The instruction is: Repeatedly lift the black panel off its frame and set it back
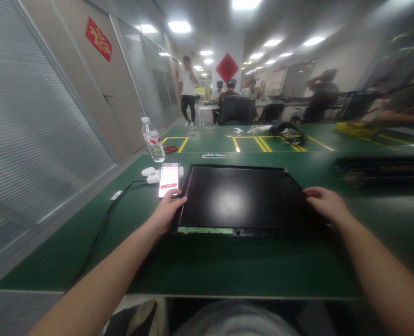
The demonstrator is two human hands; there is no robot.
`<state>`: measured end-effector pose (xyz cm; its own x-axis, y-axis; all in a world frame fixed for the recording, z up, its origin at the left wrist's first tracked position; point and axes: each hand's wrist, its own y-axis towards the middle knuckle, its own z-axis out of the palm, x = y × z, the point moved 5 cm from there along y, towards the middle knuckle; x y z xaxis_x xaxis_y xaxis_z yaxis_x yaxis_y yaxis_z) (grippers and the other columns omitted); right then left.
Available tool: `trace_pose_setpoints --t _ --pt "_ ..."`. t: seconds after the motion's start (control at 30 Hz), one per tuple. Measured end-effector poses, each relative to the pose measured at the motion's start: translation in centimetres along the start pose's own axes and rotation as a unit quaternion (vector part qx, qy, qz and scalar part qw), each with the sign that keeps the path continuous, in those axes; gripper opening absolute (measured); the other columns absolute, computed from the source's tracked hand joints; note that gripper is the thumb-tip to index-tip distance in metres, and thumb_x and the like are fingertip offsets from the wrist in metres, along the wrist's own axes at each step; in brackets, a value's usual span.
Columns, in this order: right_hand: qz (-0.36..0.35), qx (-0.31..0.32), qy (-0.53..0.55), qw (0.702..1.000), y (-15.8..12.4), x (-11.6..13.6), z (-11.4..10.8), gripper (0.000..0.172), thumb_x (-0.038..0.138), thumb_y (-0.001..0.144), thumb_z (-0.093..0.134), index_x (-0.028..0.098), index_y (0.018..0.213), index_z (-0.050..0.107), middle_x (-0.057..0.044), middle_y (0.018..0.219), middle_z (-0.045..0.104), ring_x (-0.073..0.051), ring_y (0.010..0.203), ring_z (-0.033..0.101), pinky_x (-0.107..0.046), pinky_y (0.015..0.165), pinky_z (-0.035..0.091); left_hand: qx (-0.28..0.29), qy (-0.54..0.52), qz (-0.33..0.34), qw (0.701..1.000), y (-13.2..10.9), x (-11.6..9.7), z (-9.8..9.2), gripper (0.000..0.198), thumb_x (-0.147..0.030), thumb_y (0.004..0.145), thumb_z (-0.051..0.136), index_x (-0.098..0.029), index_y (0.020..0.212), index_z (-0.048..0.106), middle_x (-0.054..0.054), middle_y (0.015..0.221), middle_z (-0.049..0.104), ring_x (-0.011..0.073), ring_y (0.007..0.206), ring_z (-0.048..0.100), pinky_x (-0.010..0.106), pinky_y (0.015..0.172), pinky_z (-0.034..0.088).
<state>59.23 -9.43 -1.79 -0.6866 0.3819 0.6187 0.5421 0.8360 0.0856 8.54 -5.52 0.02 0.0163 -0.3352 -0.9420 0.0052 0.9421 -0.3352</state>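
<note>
A flat black screen panel (240,196) lies face up on the green table mat (228,266), with a strip of green circuit board along its near edge. My left hand (166,212) grips the panel's near left edge, thumb on top. My right hand (324,203) grips the panel's right edge, fingers curled over the rim. Both forearms reach in from the bottom of the view.
Left of the panel lie a lit phone (169,179), a white charger (153,175) with a black cable (101,228), a water bottle (153,139) and red scissors (171,149). A black device (382,165) sits at the right. Several people work at far tables.
</note>
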Motion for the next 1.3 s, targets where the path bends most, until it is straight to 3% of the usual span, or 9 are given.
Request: trace_pose_setpoints --t 0.13,0.3,0.53,0.63,0.8,1.3 --pt "-0.002 0.001 0.0 1.0 0.2 -0.4 0.2 0.029 0.023 0.072 0.062 0.022 0.097 0.076 -0.008 0.098 0.076 -0.025 0.089 0.069 -0.04 0.084 0.053 0.004 -0.033 -0.024 0.999 -0.1 0.2 0.0 0.044 -0.025 0.088 0.067 -0.031 0.126 0.045 -0.003 0.072 0.069 0.0172 0.055 0.068 0.027 0.054 0.056" --pt "0.01 0.005 -0.007 1.0 -0.1 -0.2 0.1 0.028 0.024 0.073 0.062 0.022 0.097 0.076 -0.008 0.098 0.075 -0.025 0.088 0.069 -0.038 0.081 0.052 0.033 -0.064 -0.018 0.997 -0.1 0.2 0.3 0.056 -0.021 0.092 0.064 -0.03 0.144 0.046 0.001 0.079 0.073 0.0181 0.063 0.073 0.028 0.058 0.059" --pt "0.003 -0.005 -0.009 1.0 0.1 -0.1 0.1 0.026 0.024 0.072 0.062 0.023 0.093 0.076 -0.008 0.097 0.076 -0.025 0.088 0.069 -0.038 0.081 0.052 0.091 -0.039 -0.022 0.995 -0.8 -0.1 0.8 0.098 -0.014 0.072 0.085 -0.026 0.157 0.036 0.011 0.106 0.077 0.025 0.076 0.077 0.039 0.074 0.065" --pt "-0.008 -0.016 -0.018 1.0 0.5 -0.4 0.1 0.025 0.024 0.072 0.061 0.023 0.092 0.077 -0.008 0.095 0.076 -0.025 0.087 0.069 -0.038 0.081 0.052 0.106 -0.035 -0.018 0.994 -0.9 0.0 1.0 0.105 -0.008 0.066 0.088 -0.025 0.157 0.037 0.013 0.113 0.076 0.0282 0.085 0.078 0.041 0.081 0.065" --pt "-0.002 -0.017 -0.021 1.0 0.6 -0.6 0.2 0.026 0.024 0.071 0.061 0.023 0.091 0.077 -0.007 0.093 0.075 -0.025 0.085 0.069 -0.037 0.079 0.052 0.104 -0.045 -0.009 0.994 -0.9 0.0 1.1 0.104 -0.008 0.064 0.089 -0.022 0.155 0.039 0.016 0.119 0.075 0.0311 0.098 0.076 0.043 0.087 0.064" --pt "0.003 -0.009 -0.024 1.0 0.6 -0.2 0.1 0.025 0.023 0.07 0.063 0.023 0.09 0.077 -0.007 0.092 0.076 -0.026 0.085 0.069 -0.037 0.077 0.052 0.076 0.02 0.008 0.997 -0.7 0.0 1.0 0.075 -0.004 0.065 0.086 -0.018 0.133 0.057 0.016 0.127 0.07 0.0295 0.107 0.073 0.045 0.096 0.059"
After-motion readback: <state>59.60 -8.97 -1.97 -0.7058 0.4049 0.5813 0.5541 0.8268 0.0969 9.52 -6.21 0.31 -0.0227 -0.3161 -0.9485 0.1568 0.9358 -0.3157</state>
